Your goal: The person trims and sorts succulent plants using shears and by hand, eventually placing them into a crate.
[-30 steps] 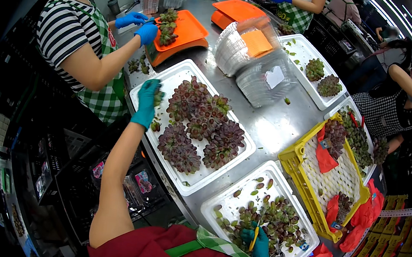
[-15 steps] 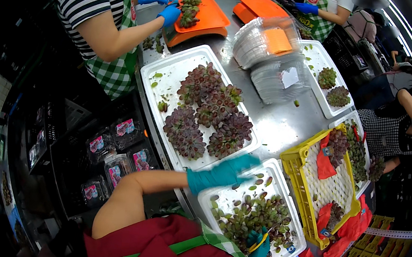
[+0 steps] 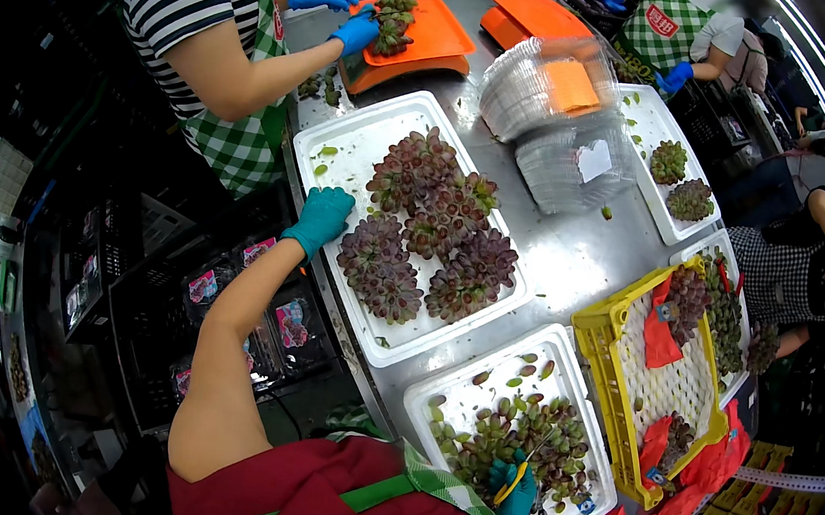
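Crowding the white tray (image 3: 344, 140), grape bunches (image 3: 435, 230) lie beside the left hand (image 3: 320, 216), its grip open at the rim; right hand (image 3: 516, 490) clasps yellow scissors (image 3: 513, 481) over loose grapes (image 3: 524, 435).

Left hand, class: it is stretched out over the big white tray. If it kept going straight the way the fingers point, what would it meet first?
Probably the grape bunches: the left hand points across the white tray toward the nearest bunch. Its height above the tray is unclear.
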Demonstrator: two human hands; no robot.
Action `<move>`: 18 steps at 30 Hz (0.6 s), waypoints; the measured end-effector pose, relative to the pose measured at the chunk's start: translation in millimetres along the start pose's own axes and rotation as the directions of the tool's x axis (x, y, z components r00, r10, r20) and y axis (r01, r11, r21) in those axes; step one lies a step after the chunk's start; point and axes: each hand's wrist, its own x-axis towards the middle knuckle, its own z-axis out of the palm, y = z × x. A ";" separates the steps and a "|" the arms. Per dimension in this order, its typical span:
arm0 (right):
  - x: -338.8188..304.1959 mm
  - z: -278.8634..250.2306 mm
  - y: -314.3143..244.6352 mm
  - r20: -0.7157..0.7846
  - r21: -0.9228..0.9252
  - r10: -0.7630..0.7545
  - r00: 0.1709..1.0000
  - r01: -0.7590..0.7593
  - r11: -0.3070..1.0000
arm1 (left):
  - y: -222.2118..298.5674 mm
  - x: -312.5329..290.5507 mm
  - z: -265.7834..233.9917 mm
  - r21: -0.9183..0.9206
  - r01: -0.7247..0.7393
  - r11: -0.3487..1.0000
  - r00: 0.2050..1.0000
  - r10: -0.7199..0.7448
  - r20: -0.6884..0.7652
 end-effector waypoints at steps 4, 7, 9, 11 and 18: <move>-2.3 -3.9 5.7 -0.017 0.031 0.028 0.999 -0.027 0.999 | -3.5 -1.2 3.7 -0.056 -0.164 0.985 0.978 0.155 -0.141; -2.4 -6.9 12.3 -0.003 0.060 0.034 0.999 -0.034 0.998 | -9.9 3.8 9.0 -0.100 -0.234 0.967 0.965 0.219 -0.144; -3.6 -4.9 9.9 -0.007 0.055 0.061 0.998 -0.061 0.997 | -14.0 10.2 11.3 -0.161 -0.239 0.957 0.967 0.219 -0.132; -5.1 -2.5 7.8 -0.018 0.047 0.063 0.998 -0.062 0.997 | -27.2 19.1 20.3 -0.262 -0.227 0.938 0.970 0.195 -0.143; 4.2 -9.9 14.5 -0.060 0.019 0.112 0.992 -0.111 0.994 | -81.3 62.6 27.0 -0.164 0.011 0.986 0.956 -0.059 -0.288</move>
